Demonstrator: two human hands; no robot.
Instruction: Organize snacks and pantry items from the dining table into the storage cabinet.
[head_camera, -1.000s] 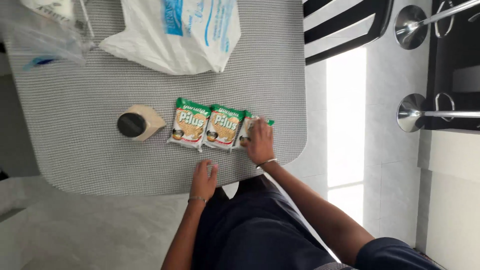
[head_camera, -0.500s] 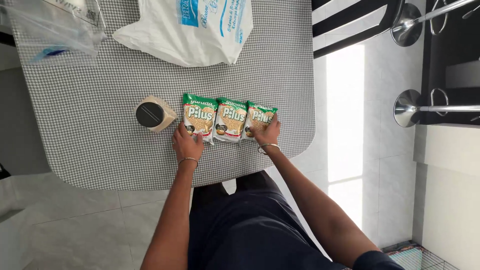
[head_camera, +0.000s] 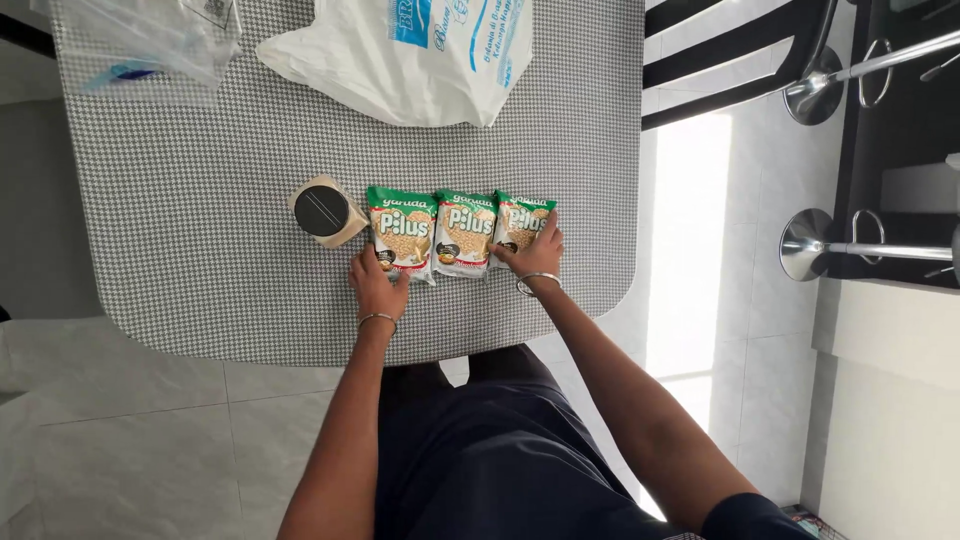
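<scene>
Three green and white snack packets lie side by side on the grey patterned table (head_camera: 200, 280): a left packet (head_camera: 402, 228), a middle packet (head_camera: 466, 230) and a right packet (head_camera: 519, 222). My left hand (head_camera: 376, 283) rests flat on the lower edge of the left packet, fingers spread. My right hand (head_camera: 538, 253) presses on the lower right corner of the right packet. Each wrist has a thin bangle. Neither hand lifts a packet.
A beige jar with a black lid (head_camera: 324, 211) stands just left of the packets. A white plastic bag with blue print (head_camera: 420, 55) lies at the table's far side, and a clear plastic bag (head_camera: 150, 45) at the far left. Chrome stool bases (head_camera: 808, 245) stand on the tiled floor at right.
My left hand has moved from the table's near edge up onto the left packet. My right hand slid from covering the right packet to its lower corner. The view shifted slightly.
</scene>
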